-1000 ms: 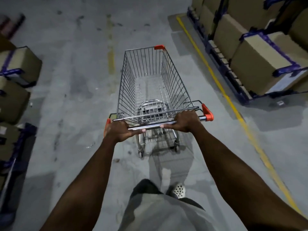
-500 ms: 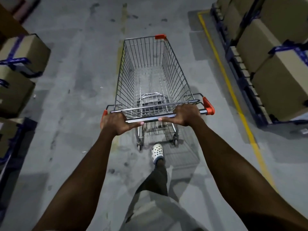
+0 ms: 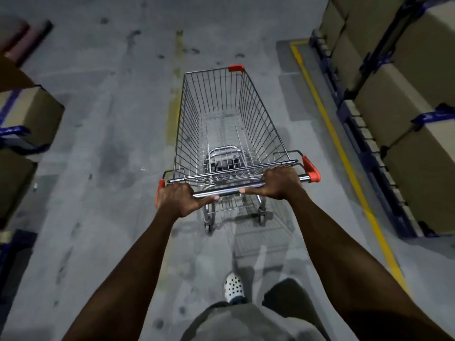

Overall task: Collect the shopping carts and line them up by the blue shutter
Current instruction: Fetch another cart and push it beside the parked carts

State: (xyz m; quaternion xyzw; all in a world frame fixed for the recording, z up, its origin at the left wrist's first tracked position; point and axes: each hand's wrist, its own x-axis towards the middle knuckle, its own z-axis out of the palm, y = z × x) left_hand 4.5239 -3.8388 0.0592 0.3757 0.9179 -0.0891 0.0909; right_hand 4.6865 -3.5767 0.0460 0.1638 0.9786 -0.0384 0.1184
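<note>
**At the Cart Handle: Two-Hand Grip**

Behind the silver wire shopping cart [image 3: 258, 129], we hold its chrome handle bar [image 3: 226, 191] with both hands. Our left hand [image 3: 181, 200] grips the bar's left end, touching the orange plastic left end cap [image 3: 160, 185]. Its fingers are curled over the bar and its thumb lies along the near side. Our right hand [image 3: 280, 183] grips the bar toward its right end, just short of the orange plastic right end cap [image 3: 311, 169], with the fingers wrapped the same way. Both arms reach nearly straight toward the cart.

The cart stands on the grey concrete floor [image 3: 110, 119], its basket pointing away from us. An orange corner cap [image 3: 235, 68] marks the far right corner of the basket.

Right of the cart, a yellow painted floor line [image 3: 339, 148] runs alongside it. Beyond that line, brown cardboard boxes [image 3: 394, 102] with blue straps sit on dark blue pallets [image 3: 369, 153]. Left of the cart, well apart, stand more strapped boxes [image 3: 32, 112]. Behind the cart, close to us, a white perforated clog [image 3: 234, 284] rests on the floor.
</note>
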